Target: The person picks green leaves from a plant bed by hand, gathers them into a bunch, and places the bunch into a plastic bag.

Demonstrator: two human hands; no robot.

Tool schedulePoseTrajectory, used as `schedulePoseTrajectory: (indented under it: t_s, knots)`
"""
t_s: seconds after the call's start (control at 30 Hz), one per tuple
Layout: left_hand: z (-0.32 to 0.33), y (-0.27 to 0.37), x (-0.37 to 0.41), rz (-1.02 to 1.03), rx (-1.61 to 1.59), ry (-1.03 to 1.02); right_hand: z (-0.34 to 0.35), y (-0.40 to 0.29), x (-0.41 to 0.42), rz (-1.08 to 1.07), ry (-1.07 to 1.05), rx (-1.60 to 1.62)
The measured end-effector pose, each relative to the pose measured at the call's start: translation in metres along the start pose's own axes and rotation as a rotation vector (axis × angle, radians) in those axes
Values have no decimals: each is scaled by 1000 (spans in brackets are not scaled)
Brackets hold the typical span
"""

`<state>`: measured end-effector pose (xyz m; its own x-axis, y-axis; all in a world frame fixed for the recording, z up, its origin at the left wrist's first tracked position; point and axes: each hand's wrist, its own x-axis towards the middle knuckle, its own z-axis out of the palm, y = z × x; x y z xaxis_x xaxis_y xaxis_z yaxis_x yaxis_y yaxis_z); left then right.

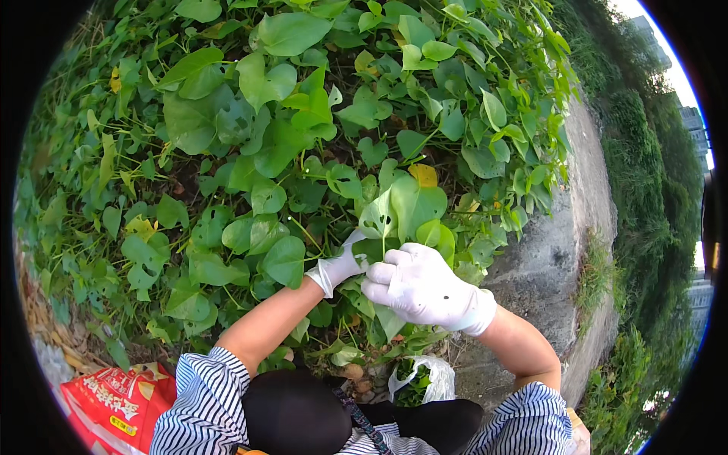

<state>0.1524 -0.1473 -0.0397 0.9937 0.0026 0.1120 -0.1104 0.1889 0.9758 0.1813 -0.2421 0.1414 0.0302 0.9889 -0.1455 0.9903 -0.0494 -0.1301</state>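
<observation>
White gloves cover both my hands, which are close together among heart-shaped green leaves. My right hand (pixel 426 287) is curled closed on a bunch of leafy stems. Broad leaves (pixel 418 205) rise from that bunch, and one pale leaf (pixel 376 217) has holes in it. A small dark speck marks the back of the right glove. To its left, my left hand (pixel 340 267) reaches in under the foliage. Leaves hide its fingertips, so its grip does not show. Below the hands, a clear plastic bag (pixel 441 378) stands open with green leaves (pixel 418 387) inside.
Dense leafy vines (pixel 222 142) spread ahead and to the left. A concrete ledge (pixel 540 273) borders them on the right, with trees (pixel 648 187) and buildings beyond. At lower left lies a red printed bag (pixel 122 398). My dark-clad knees (pixel 296 415) are close below the hands.
</observation>
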Motion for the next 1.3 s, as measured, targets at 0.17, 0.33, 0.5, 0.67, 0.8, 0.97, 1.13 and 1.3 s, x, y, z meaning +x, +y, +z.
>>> schedulePoseTrajectory:
  t_s: [0.17,0.33,0.5,0.67,0.8,0.97,1.13,1.3]
  knots:
    - [-7,-21,9,-278,449,-105,-37,22,3,348,145,-220]
    - [-1,12,13,-396,350,-147,-58,40,14,693,435,93]
    - [2,23,18,-456,439,-206,0,88,35,586,-55,178]
    - [1,-3,10,-369,375,-146,51,115,31,862,-522,96]
    - [2,5,11,-392,401,-177,67,121,25,916,-393,146]
    - [5,2,11,-350,404,-156,74,125,40,995,-308,39]
    - [4,-9,7,-195,340,-68,70,133,38,1099,-336,-11]
    - [3,-2,9,-321,351,-147,65,138,24,1074,-338,17]
